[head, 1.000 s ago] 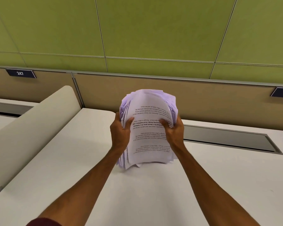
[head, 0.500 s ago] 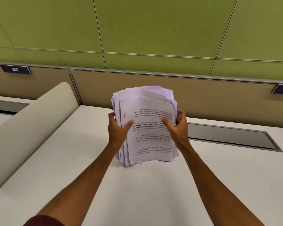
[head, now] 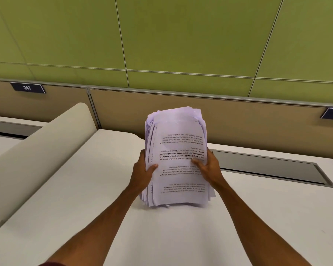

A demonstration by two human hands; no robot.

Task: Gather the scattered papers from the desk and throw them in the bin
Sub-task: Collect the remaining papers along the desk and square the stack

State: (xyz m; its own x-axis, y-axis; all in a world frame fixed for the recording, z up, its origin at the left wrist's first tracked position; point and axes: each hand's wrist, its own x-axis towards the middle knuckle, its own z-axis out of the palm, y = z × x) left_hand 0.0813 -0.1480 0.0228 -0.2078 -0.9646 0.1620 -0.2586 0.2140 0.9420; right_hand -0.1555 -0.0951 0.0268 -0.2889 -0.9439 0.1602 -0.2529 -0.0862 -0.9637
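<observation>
A thick stack of white printed papers point(head: 178, 146) stands on its lower edge on the white desk point(head: 85, 189), its printed face towards me with the text upside down. My left hand point(head: 142, 174) grips the stack's left side, thumb on the front sheet. My right hand point(head: 208, 167) grips the right side, thumb across the front. The sheets are unevenly aligned at the top and left edges. No bin is in view.
A cream curved divider panel point(head: 37, 156) runs along the desk's left side. A grey cable tray lid point(head: 267, 167) is set into the desk behind the stack on the right. A tan partition point(head: 238, 121) and green wall panels stand behind.
The stack has stayed upright between both hands and shifted a little, its top edges bunching closer together. Both hands keep their hold on the sides.
</observation>
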